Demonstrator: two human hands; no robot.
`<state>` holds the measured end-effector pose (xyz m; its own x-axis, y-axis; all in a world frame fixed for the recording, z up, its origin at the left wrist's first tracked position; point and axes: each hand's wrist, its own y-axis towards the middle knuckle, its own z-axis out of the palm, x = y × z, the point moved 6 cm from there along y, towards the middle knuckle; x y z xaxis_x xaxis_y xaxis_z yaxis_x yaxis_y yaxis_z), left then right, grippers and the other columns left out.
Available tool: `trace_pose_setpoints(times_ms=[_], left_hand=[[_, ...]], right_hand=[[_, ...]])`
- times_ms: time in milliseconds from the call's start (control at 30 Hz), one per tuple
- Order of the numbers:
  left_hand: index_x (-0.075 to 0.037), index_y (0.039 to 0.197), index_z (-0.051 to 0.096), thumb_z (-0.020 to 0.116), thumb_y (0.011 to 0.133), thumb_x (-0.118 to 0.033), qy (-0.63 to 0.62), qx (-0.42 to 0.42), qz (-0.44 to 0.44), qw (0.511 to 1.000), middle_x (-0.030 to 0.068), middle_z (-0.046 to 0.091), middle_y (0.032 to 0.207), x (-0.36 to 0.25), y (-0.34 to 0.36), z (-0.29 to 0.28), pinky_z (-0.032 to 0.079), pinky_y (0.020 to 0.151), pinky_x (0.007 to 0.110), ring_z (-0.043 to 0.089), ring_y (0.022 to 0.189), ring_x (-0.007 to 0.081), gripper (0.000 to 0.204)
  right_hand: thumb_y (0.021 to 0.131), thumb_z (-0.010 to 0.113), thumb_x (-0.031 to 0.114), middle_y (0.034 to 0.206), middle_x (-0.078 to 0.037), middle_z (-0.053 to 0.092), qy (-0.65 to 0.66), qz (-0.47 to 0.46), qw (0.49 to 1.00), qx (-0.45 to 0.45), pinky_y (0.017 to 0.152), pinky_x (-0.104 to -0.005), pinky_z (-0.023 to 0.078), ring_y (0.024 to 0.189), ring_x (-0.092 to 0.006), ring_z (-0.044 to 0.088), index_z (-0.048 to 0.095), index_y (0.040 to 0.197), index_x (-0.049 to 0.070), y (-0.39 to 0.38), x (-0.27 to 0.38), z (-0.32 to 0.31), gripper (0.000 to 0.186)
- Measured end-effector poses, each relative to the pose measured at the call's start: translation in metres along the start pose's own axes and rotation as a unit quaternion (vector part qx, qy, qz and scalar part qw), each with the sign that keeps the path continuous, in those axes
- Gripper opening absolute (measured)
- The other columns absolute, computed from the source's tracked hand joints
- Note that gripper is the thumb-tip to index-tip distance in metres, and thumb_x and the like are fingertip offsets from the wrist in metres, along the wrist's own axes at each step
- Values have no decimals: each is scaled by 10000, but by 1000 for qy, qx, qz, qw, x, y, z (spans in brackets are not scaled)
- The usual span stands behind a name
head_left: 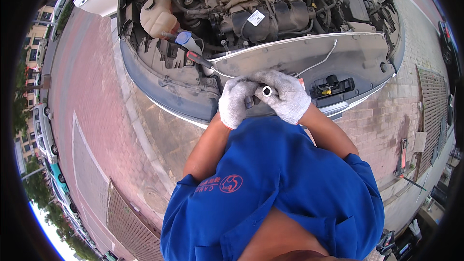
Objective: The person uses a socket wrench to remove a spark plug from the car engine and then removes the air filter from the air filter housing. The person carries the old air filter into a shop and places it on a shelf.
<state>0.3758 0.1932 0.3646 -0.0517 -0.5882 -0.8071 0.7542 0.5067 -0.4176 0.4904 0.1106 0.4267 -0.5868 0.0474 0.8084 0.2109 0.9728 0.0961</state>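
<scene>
Both my hands wear whitish knit gloves and meet above the car's front edge. My right hand is closed around a silver metal socket, its round open end facing up between thumb and fingers. Close against it, my left hand has its fingers curled in. A small dark piece shows below those fingers, but I cannot make out what it is. Just beyond the left hand, a screwdriver-like tool with a red and black handle lies across the front panel, its thin metal shaft running toward the gloves.
An engine fills the bay ahead, with a yellowed coolant tank and a blue-capped filler neck at left. A bent metal rod rests on the front panel. A red and black jack-like tool is on the paving at right.
</scene>
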Motion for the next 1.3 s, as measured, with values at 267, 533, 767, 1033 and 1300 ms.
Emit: trace_pose_setpoints(times_ms=[267,533,767,1033,1300], left_hand=[[-122,693,566,515,949,-430,-302,-131,-121,936,56,524,569,12,5,-12,262,379,312,460,447,179,404],[-181,597,451,551,957,-529,-338,-126,-129,924,-10,431,503,10,-3,9,279,341,284,376,384,140,510],[-157,646,472,605,969,-398,-404,-229,-30,885,4,465,558,-14,11,16,405,423,312,459,466,165,424],[-162,757,512,643,948,-337,-364,-240,-14,900,-35,497,612,-43,54,17,360,406,285,434,453,120,290],[-24,1029,646,720,914,-191,21,-33,21,999,22,624,804,-105,139,-18,442,554,225,575,645,88,215]], right_hand=[[775,779,43,764,-118,655,12,-69,977,-199,602,-353,536,648,-298,666,608,897,41,-22,24,-16,210],[778,762,60,739,-103,651,-134,-198,945,-221,542,-381,500,604,-285,632,677,929,28,-28,45,-4,177],[806,728,214,696,-54,549,-240,-238,916,-218,521,-377,472,597,-241,593,660,971,97,-18,48,7,213],[816,733,176,651,-62,533,-199,-234,928,-210,534,-394,476,560,-264,577,672,971,91,33,26,-12,187],[944,687,157,732,49,585,341,230,895,-174,549,-228,393,605,-44,469,696,957,21,137,-76,-65,137]])
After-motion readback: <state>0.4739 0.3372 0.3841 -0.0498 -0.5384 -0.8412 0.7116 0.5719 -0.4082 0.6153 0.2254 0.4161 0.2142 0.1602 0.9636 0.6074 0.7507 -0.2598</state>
